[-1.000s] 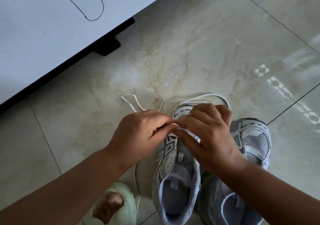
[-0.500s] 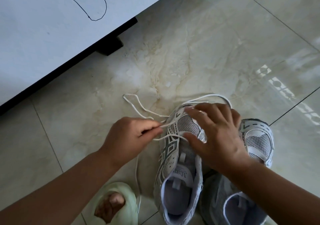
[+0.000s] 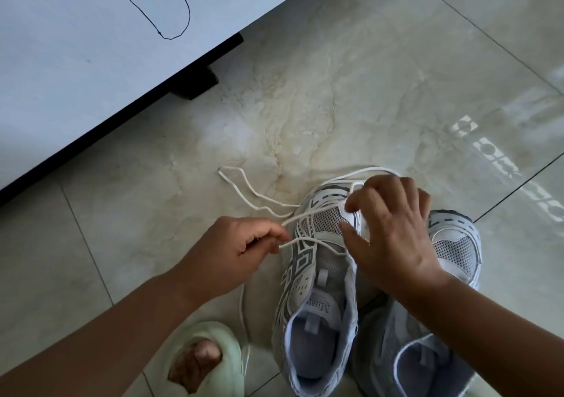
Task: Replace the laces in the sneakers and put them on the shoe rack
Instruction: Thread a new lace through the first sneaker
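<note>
Two sneakers sit side by side on the marble-look tile floor (image 3: 381,76), toes pointing away from the camera. Going L to R: a white cabinet (image 3: 91,61) fills the upper-left corner, w/ a black pen outline (image 3: 154,4) drawn on its face & a dark foot (image 3: 195,87) underneath. Bottom left, a foot in a pale green slipper (image 3: 210,357), toes showing thru the open front. Next, the left hand (image 3: 232,256), fingers curled in, thumb & forefinger pinched shut on the white lace (image 3: 253,192) just beside the near sneaker's left edge. From that pinch two strands run rightward across the shoe's forefoot; another loop of the same lace lies loose on the floor farther out, & one strand trails down past the wrist toward the slipper. Whether these are one lace or two, can't tell. The left sneaker (image 3: 317,290), white/grey w/ dark geometric side pattern, is upright, tongue up, most eyelets unlaced; only the front rows carry lace. The right hand (image 3: 393,238) hovers over its toe box, fingers spread & partly bent, thumb tip near the mesh; index looks to touch a strand by the toe, but a real grip isn't clear. Lace arcs around past the toe behind this hand. The right sneaker (image 3: 457,244) sits touching the first, partly hidden under the right forearm, no lace seen on it.
</note>
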The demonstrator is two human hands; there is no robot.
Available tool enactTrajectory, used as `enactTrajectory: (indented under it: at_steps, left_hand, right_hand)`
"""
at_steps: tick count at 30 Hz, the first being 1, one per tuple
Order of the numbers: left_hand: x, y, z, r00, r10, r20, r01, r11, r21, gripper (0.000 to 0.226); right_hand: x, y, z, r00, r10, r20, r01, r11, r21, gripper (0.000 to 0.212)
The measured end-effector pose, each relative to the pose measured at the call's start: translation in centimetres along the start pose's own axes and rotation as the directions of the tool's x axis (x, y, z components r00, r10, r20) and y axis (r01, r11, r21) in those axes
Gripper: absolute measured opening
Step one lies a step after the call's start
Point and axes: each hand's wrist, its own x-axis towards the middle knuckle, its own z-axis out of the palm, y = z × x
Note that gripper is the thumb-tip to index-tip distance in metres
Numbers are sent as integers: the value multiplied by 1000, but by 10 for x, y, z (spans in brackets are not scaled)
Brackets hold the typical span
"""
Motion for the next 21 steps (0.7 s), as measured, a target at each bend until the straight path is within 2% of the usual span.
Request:
enactTrajectory:
  at_steps: [1, 3, 5, 7, 9, 12, 14, 18, 21]
  left_hand:
    - [0, -3, 0, 1000, -8, -5, 8, 1000, 8, 28]
    - [2, -6, -1, 1000, 13, -17, -12, 999, 52, 36]
    - [4, -7, -2, 996, 79, -49, -72, 988, 139, 31]
    - [6, -5, -3, 987, 123, -103, -102, 976, 194, 28]
    - [8, -5, -4, 979, 132, -158, -101, 977, 187, 29]
    - [10, -6, -3, 974, 160, -158, -130, 974, 183, 24]
    - [12, -6, -1, 977, 170, -126, -146, 973, 181, 24]
    - [14, -5, 7, 979, 201, -17, -195, 964, 181, 24]
    - [15, -6, 14, 980, 197, 11, -194, 952, 238, 27]
  right_hand:
    - [-2, -4, 0, 999, -42, 24, 42, 999, 24, 14]
    - [-7, -10, 3, 987, -78, 141, 74, 997, 34, 18]
    - [-10, -12, 9, 966, -52, 255, 50, 999, 15, 17]
    - [-11, -12, 14, 952, -18, 307, 6, 999, 41, 8]
    - [-10, -12, 14, 943, -13, 331, -30, 992, 124, 6]
    - [-11, -7, 9, 928, -85, 363, -12, 966, 258, 2]
    - [-13, -4, 5, 911, -124, 393, 6, 957, 289, 13]
    - [-14, -4, 6, 922, -66, 382, -38, 965, 258, 23]
    - [-16, -12, 13, 948, 16, 319, -75, 982, 176, 12]
